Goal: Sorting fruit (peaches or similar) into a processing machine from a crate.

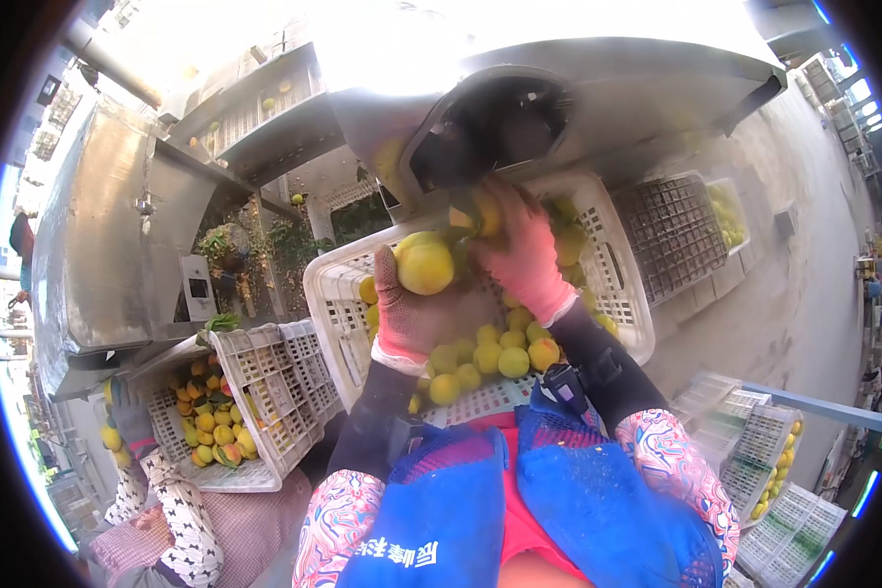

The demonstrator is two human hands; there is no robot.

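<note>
My left hand [410, 309], in a pink glove, holds a large yellow-green peach [425, 263] between thumb and palm. To its right, my right hand [522, 253], also gloved in pink, has its fingers around yellow-orange fruit [485, 212] just below a dark round opening [492, 132] in a metal machine; the fingers are partly blurred. Both hands are above a white plastic crate [625, 294]. Many yellow-green peaches [513, 362] lie along its near side, and more are at its right end. Blur and the hands hide the middle of the crate.
At left, a co-worker's gloved hands [128, 411] are beside another white crate [246, 411] of peaches. A metal housing [110, 228] stands behind it. An upturned-looking grid crate [669, 235] is at right. Stacked crates [761, 448] and a blue bar [816, 406] are at lower right.
</note>
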